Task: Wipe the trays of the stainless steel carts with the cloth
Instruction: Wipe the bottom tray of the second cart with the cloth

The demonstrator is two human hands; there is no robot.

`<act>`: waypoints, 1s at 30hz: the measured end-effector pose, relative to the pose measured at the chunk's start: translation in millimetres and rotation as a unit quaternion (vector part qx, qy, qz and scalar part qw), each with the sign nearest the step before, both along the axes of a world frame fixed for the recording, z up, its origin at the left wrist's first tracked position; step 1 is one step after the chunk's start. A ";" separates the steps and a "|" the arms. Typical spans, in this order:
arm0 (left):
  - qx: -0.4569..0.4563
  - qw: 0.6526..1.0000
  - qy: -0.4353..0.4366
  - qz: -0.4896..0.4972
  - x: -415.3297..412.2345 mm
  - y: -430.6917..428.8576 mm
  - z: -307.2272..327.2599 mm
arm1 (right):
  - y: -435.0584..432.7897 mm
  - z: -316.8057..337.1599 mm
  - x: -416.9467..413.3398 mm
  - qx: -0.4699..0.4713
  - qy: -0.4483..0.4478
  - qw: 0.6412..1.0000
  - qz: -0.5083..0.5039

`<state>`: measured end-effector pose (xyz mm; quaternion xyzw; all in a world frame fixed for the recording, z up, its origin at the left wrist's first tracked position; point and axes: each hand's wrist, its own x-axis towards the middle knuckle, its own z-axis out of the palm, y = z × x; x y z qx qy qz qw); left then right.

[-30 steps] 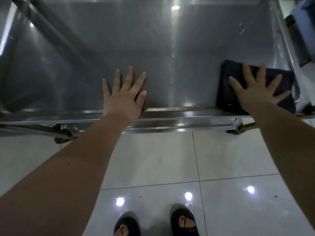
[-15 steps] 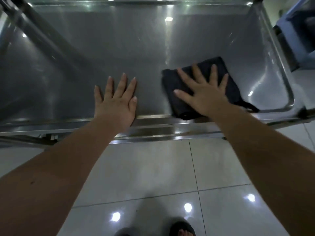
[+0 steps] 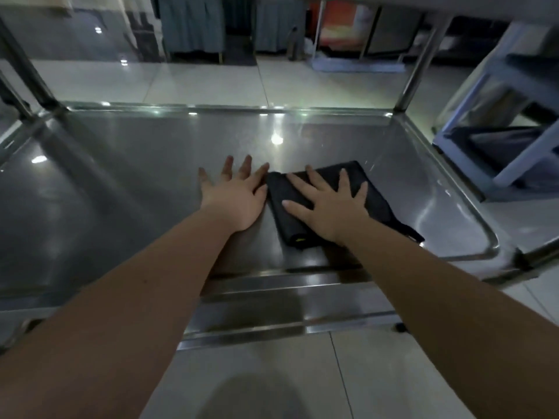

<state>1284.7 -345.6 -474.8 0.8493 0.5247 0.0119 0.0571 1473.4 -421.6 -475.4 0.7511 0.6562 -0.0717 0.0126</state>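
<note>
A stainless steel cart tray (image 3: 127, 182) fills the middle of the head view, its raised rim running along all sides. A folded black cloth (image 3: 375, 201) lies flat on the tray, right of centre. My right hand (image 3: 329, 207) presses on the cloth with fingers spread and straight. My left hand (image 3: 236, 198) rests flat on the bare steel just left of the cloth, its thumb side touching the cloth's left edge. Both forearms reach over the tray's near rim.
Upright cart posts (image 3: 420, 62) rise at the tray's far corners, with another (image 3: 24, 68) on the left. A pale blue frame (image 3: 496, 122) stands right of the cart. White tiled floor (image 3: 272, 382) lies below, and furniture lines the far wall.
My right hand slid the cloth leftward from the tray's right end to beside my left hand. Both hands moved further in from the near rim, and the view tilted up.
</note>
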 end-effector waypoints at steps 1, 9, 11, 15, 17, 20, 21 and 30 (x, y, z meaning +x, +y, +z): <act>-0.001 1.000 -0.006 -0.001 2.1 3.1 -3.9 | -2.0 0.2 20.9 0.009 0.004 1.000 0.000; 0.022 1.000 -0.003 0.005 14.0 1.5 -7.4 | -0.2 14.6 130.1 -0.020 0.017 0.943 -0.331; 0.019 1.000 0.000 0.008 13.1 3.2 -7.7 | 22.9 14.8 89.2 -0.005 0.032 0.960 -0.277; 0.009 1.000 -0.002 0.016 5.8 4.3 -8.9 | 36.3 2.2 -9.8 0.005 0.016 0.998 -0.060; 0.009 1.000 -0.010 0.018 1.5 2.3 -10.1 | 26.5 1.4 -6.7 0.014 0.013 1.000 -0.023; 0.013 1.000 -0.015 0.019 0.3 -2.3 -9.8 | 3.5 5.9 68.0 0.034 0.014 0.996 -0.083; 0.014 1.000 -0.016 0.021 1.6 -3.2 -9.1 | -8.2 9.1 99.7 0.018 0.012 0.991 -0.132; 0.018 0.999 -0.002 0.031 6.4 -10.2 -4.5 | -97.1 7.8 114.2 -0.014 0.000 0.972 -0.236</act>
